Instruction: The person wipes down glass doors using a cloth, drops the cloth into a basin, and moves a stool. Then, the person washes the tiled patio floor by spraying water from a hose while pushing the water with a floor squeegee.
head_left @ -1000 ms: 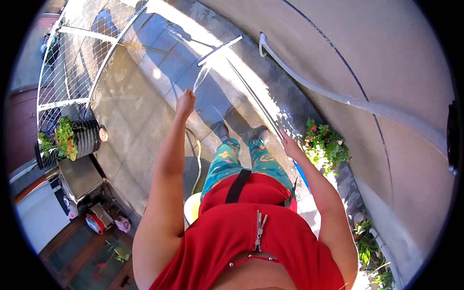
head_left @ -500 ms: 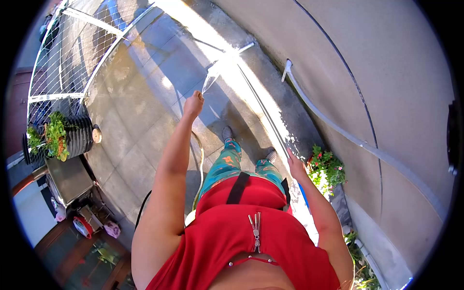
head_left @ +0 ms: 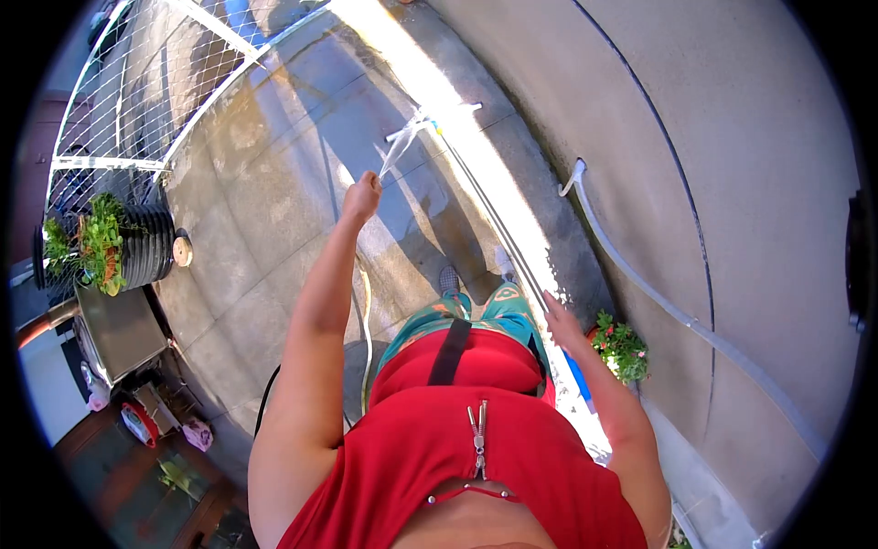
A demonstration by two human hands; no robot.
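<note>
My left hand (head_left: pixel 363 196) is stretched forward, closed around the end of a pale garden hose (head_left: pixel 367 320). A jet of water (head_left: pixel 395 154) leaves it and strikes the floor around the wide head of a long-handled floor squeegee (head_left: pixel 468 108). The squeegee's thin dark handle runs back to my right hand (head_left: pixel 563 328), low on the right. The fingers there appear closed on the handle, though glare and the angle hide part of the grip. Beneath my right forearm shows a blue object (head_left: pixel 578 375), mostly covered.
Wet paving (head_left: pixel 338 101) lies ahead, crossed by a bright sunlit strip. A white mesh gate (head_left: pixel 165 91) stands far left, near a black ribbed planter (head_left: pixel 148 245). On the right, a wall carries a grey pipe (head_left: pixel 640 274); a flowering plant (head_left: pixel 622 348) sits at its foot.
My view has shifted forward along the paving; the wall pipe and gate sit differently in frame. The squeegee head is a little lower in view, with water still hitting around it.
</note>
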